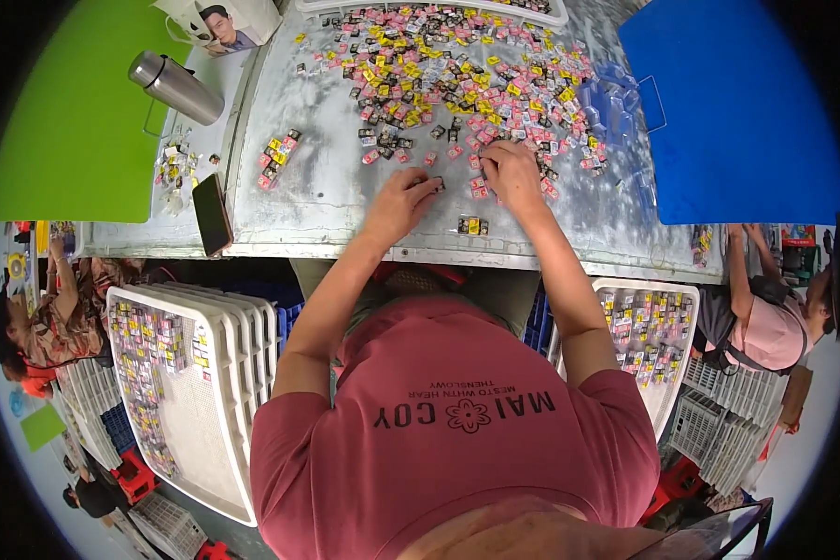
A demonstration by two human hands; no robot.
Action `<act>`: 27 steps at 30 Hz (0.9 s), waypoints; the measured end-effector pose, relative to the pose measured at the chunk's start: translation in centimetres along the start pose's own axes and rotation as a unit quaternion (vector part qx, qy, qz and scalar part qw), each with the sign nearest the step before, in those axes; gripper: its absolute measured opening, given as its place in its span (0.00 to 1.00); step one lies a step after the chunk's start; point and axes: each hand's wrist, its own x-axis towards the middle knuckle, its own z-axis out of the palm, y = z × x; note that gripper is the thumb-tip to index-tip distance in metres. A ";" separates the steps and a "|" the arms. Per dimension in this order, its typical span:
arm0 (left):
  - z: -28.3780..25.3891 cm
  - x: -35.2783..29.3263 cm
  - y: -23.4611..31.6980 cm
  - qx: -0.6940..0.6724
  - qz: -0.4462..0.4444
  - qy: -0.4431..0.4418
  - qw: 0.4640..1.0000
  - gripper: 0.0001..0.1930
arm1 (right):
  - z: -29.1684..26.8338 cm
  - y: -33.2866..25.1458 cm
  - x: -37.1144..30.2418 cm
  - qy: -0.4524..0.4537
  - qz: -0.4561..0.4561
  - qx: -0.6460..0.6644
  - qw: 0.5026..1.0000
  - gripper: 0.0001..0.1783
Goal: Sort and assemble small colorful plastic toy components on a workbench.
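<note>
A pale metal-topped table (299, 219) fills the middle of the view, flanked by a green panel (75, 112) on the left and a blue panel (737, 112) on the right. The person in a dark red shirt (476, 373) is at the near edge, both forearms reaching over it, elbows bent and hands converging. Below the edge, a stack of white trays (191, 401) stands at the left and another white tray (658, 401) at the right, both bearing rows of little blocks; co-workers are visible beyond them on either side.

A broad scatter of blocks (439, 65), pink, yellow and black, lies just ahead of the hands and crowds under the right one. Clear plastic pieces (611, 103) rest against its right side. The steel flask (177, 89) and dark phone (213, 215) lie to the left, well apart from the hands.

The left hand (409, 203) is turned inward, fingers bent, thumb and forefinger pinching a small dark block (440, 185). The right hand (513, 175) arches palm down, fingers curled towards the table among the blocks; whether it grips one cannot be told. Between the wrists, near the edge, sits a short dark row of blocks (473, 225).
</note>
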 end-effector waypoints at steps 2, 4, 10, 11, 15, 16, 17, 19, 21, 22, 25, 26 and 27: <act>1.0 0.8 0.0 0.002 0.028 0.005 1.000 0.15 | 0.0 -0.2 0.2 -0.024 0.016 0.036 0.999 0.04; 1.5 1.3 0.1 -0.003 0.019 0.002 1.000 0.14 | 0.0 -0.3 0.2 -0.045 0.001 0.029 0.999 0.03; 1.7 2.0 0.0 -0.016 0.005 0.004 1.000 0.15 | -0.7 0.5 1.2 -0.130 -0.013 0.140 0.982 0.03; 1.7 2.0 0.0 -0.026 -0.007 -0.007 1.000 0.15 | -0.9 0.4 1.3 -0.129 -0.013 0.140 0.982 0.03; 1.8 2.1 0.1 -0.022 -0.007 0.003 1.000 0.15 | -1.1 0.3 1.4 -0.161 0.026 0.123 0.979 0.07; 1.8 2.1 0.0 -0.023 -0.007 0.007 1.000 0.15 | -1.0 0.2 1.4 -0.147 0.014 0.095 0.984 0.09; 1.9 2.2 0.0 -0.023 -0.007 0.011 1.000 0.15 | -1.0 0.1 1.4 -0.147 0.014 0.095 0.985 0.09; 1.9 2.2 0.0 -0.025 -0.012 0.012 1.000 0.15 | -1.0 -0.2 1.4 -0.165 0.087 0.074 0.980 0.11; 1.9 2.2 0.1 -0.026 -0.016 0.013 0.999 0.15 | -1.0 -0.8 1.2 -0.147 0.092 0.054 0.983 0.11; 1.9 2.3 0.1 -0.019 -0.015 0.016 1.000 0.15 | -1.1 -1.0 1.2 -0.129 0.097 0.033 0.986 0.11; 1.9 2.3 0.3 -0.009 -0.008 0.020 1.000 0.15 | -0.4 -0.4 0.8 -0.089 0.072 0.019 0.993 0.10; 1.8 2.3 0.3 -0.004 -0.004 0.021 1.000 0.15 | -0.4 -0.5 0.7 -0.089 0.073 0.018 0.993 0.10; 1.8 2.2 0.3 -0.004 -0.003 0.021 1.000 0.15 | -0.2 -0.7 0.4 -0.092 0.079 0.026 0.992 0.09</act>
